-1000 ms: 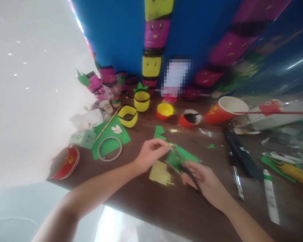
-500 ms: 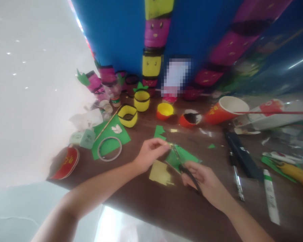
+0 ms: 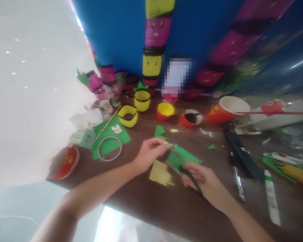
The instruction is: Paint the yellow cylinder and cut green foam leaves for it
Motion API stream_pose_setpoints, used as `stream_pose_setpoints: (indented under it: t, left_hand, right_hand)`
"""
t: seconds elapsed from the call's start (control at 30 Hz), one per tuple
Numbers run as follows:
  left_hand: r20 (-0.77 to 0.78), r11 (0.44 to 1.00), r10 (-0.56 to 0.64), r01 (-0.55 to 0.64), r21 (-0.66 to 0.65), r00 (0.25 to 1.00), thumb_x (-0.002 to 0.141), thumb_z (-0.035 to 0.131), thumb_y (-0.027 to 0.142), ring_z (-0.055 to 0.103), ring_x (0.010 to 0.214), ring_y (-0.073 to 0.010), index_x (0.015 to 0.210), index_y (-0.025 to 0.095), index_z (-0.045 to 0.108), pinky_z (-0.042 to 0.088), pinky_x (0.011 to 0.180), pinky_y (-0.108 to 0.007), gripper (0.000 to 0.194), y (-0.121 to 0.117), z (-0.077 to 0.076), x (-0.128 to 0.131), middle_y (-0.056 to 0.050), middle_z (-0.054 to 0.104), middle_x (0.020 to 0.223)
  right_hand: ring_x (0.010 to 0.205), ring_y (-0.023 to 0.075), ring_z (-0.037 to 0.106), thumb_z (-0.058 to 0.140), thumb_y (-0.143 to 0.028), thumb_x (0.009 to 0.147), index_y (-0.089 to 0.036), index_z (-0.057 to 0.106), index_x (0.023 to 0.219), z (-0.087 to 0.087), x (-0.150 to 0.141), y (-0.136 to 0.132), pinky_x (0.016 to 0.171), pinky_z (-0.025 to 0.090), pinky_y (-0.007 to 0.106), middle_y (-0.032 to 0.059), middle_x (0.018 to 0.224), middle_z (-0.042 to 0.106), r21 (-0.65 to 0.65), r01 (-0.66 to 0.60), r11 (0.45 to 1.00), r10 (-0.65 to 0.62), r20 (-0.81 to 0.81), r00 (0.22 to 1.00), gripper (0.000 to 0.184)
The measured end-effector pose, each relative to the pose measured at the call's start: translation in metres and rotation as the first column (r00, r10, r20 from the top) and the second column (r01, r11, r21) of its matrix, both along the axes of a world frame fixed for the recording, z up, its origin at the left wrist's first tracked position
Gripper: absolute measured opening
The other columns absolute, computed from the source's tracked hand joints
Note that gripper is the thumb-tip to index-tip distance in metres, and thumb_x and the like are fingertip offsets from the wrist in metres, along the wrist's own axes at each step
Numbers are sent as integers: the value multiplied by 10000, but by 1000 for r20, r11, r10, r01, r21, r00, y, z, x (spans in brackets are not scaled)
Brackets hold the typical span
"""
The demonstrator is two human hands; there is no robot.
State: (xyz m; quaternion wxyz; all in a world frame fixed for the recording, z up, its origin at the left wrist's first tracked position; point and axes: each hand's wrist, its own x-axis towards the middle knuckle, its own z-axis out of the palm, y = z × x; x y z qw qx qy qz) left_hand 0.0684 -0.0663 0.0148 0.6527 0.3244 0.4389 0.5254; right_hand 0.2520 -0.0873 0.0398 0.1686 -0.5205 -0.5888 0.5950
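My left hand (image 3: pixel 150 154) pinches a small yellowish scrap at the top of a green paper piece (image 3: pixel 182 158) lying on the brown table (image 3: pixel 181 211). My right hand (image 3: pixel 207 183) is closed round the black handles of scissors (image 3: pixel 185 169), whose blades reach up to that pinched scrap. A yellow paper offcut (image 3: pixel 160 173) lies on the table between my two hands, just below the green piece.
Behind my hands stand yellow cups (image 3: pixel 141 100), a small orange bowl (image 3: pixel 165 111), a tipped red paper cup (image 3: pixel 223 109) and pink and yellow decorated jars (image 3: pixel 153 37). A tape ring (image 3: pixel 109 148) lies on green paper at left. Pens (image 3: pixel 236 179) and markers lie at right.
Almost nothing has moved. The hands, scissors and green paper hold the same positions, apart from a slight shift of the camera.
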Motion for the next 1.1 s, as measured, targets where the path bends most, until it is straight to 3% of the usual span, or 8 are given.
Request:
stream_pose_setpoints:
  t: [0.37,0.6,1.1]
  left_hand:
    - [18,1000,16,-16,-15,1000,641,739,402,409,523,-46,654,146,625,346,547,-203,280,1,-2,0,48,492,536]
    - [11,999,-31,31,18,999,650,723,336,424,538,-52,612,141,609,335,544,-206,229,0,-1,-1,39,496,541]
    - [28,1000,10,-11,19,1000,668,699,311,410,531,-45,651,147,624,337,558,-209,182,1,-2,0,45,506,554]
  right_hand:
    - [527,115,488,676,-490,682,-200,453,627,-4,3,0,496,404,229,-27,538,495,21,-28,999,28,-11,1000,370]
    - [527,109,479,707,-505,639,-201,448,615,-2,3,0,502,398,224,-38,541,479,6,22,1000,-22,-10,1000,401]
    - [529,112,473,692,-464,672,-196,449,614,-2,3,0,508,385,239,-35,536,477,-2,-2,1000,2,-25,1000,366]
